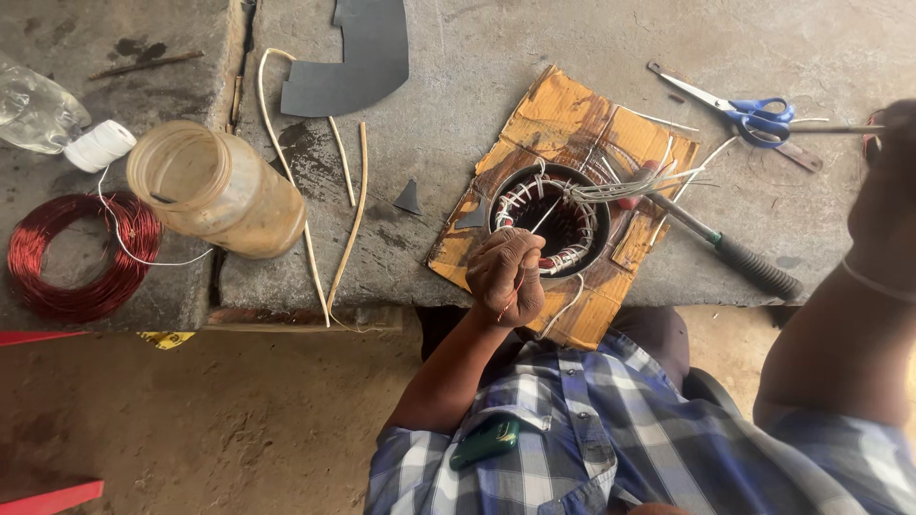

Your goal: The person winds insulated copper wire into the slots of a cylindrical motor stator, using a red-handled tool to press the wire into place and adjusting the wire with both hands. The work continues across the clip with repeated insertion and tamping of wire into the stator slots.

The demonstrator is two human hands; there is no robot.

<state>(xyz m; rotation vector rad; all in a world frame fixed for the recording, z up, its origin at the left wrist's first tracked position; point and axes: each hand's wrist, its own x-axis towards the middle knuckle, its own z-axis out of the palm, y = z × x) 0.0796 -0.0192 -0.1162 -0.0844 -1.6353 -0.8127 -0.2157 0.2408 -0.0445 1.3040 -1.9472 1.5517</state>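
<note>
Hands: left (pixel 507 275) pinching a thin white strip over the motor stator (pixel 546 221), right's (pixel 892 143) grip indiscernible.

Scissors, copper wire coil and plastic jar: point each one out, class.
scissors (pixel 760 116), head view, on the blue handles.
copper wire coil (pixel 38 238), head view, on its left arc.
plastic jar (pixel 250 205), head view, on its side wall.

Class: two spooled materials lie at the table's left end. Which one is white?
The small thread spool beside the plastic jar; the large wire coil is red.
</note>
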